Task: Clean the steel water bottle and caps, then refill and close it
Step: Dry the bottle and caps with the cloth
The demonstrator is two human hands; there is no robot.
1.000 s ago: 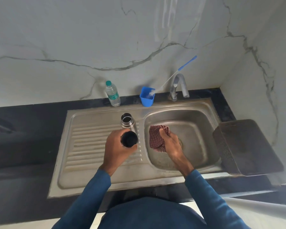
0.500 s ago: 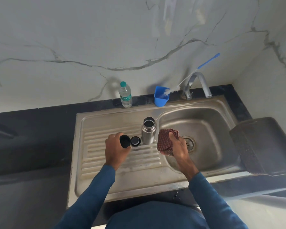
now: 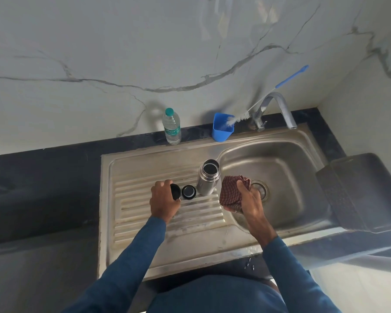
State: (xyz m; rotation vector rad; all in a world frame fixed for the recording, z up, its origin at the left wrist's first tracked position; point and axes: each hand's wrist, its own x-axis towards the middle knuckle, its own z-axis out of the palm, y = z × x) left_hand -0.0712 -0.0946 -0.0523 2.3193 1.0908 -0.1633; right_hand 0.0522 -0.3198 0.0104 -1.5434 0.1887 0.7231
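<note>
The grip of the left hand (image 3: 164, 199) is closed around a black cap (image 3: 176, 192), with the fingers curled over its top. The cap is low over the ribbed drainboard (image 3: 145, 199); I cannot tell if it touches the metal. Just beside it, to the right, a second cap (image 3: 189, 192) lies on the drainboard with its round face up, apart from the hand. Next to this one the steel bottle (image 3: 208, 177) stands upright and open, at the edge where the drainboard meets the basin of the sink (image 3: 291, 159). The grip of the right hand (image 3: 250, 199) holds a red checked cloth (image 3: 231, 193), bunched between thumb and fingers, above the left side of the basin and just beside the bottle. The drain is partly hidden behind this hand. At the back, on the dark counter (image 3: 43, 177), a plastic water bottle (image 3: 172, 126) with a green cap stands near the wall. Near it a blue cup (image 3: 221, 131) holds a bottle brush (image 3: 289, 79), whose blue handle leans over the tap (image 3: 278, 105). At the right of the sink a dark tray (image 3: 359, 188) rests on the counter. Both sleeves are blue.
</note>
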